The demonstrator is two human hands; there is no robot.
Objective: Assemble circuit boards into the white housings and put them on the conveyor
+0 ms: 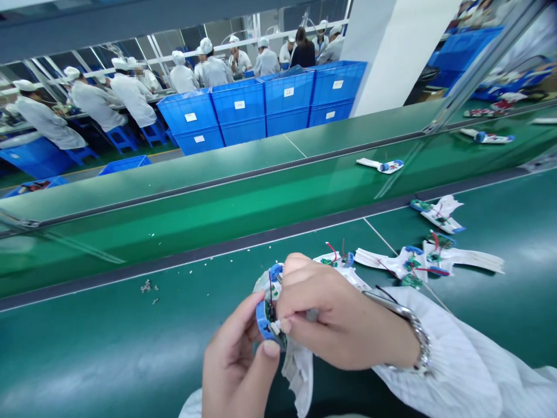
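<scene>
- Left hand (237, 354): thumb and fingers clamped on rounded blue plastic housing (263, 319), raised over desk (108, 348), green board exposed; ragged white shell strip (300, 371) hangs below.
- Right hand (335, 313): fingers bunched over housing's open side, small white piece at tips; can't tell if pinched.
- Desk: smooth, dark green. Opened units (411, 264) right: curved white shells, boards, red wires. Small pale bits (148, 285) left.
- Beyond: glossy green strip carrying blue-white unit (385, 166).
- Farther: low blue bin (61, 180), reddish contents; stacked blue crates (237, 104), white labels, contents unclear.
</scene>
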